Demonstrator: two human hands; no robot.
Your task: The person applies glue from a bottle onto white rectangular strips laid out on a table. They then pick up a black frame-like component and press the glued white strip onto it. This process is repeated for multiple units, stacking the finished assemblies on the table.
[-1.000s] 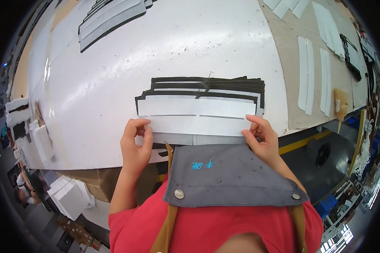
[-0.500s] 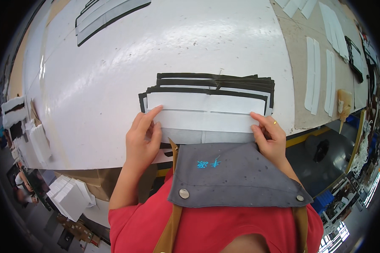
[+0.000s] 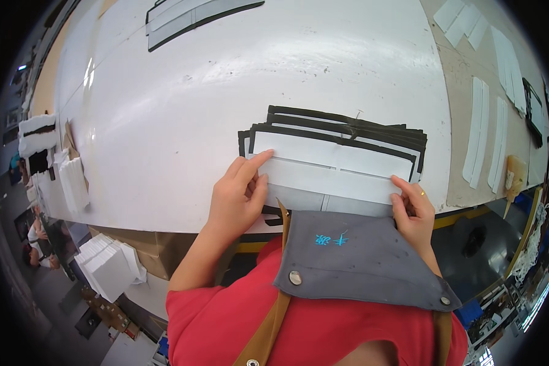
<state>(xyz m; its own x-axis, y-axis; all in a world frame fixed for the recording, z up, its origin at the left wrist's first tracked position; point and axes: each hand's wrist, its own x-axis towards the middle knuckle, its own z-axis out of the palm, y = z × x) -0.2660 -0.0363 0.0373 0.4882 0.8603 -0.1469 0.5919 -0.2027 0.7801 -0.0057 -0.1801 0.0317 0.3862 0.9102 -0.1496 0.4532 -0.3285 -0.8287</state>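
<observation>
A stack of flat white panels with black edging (image 3: pixel 378 145) lies on the white table in front of me, its layers slightly fanned at the far side. Across the top panel's near half runs a white strip (image 3: pixel 329 181). My left hand (image 3: pixel 236 192) has its index fingertip and thumb at the strip's left end, the other fingers curled. At the right end my right hand (image 3: pixel 413 210), with a ring on one finger, grips in the same way. The strip lies flat between them. A grey section (image 3: pixel 296 198) shows below it, partly hidden by my apron.
Another black-edged panel stack (image 3: pixel 195 21) lies at the far left of the table (image 3: pixel 165 122). White strips (image 3: pixel 477 131) and a glue bottle (image 3: pixel 515 174) are on the beige board at right. White stacks (image 3: pixel 107 265) stand at lower left, near a cardboard box (image 3: pixel 158 250).
The whole view has shifted, so the table, stack and hands appear farther right. Both hands keep about the same places at the strip's ends.
</observation>
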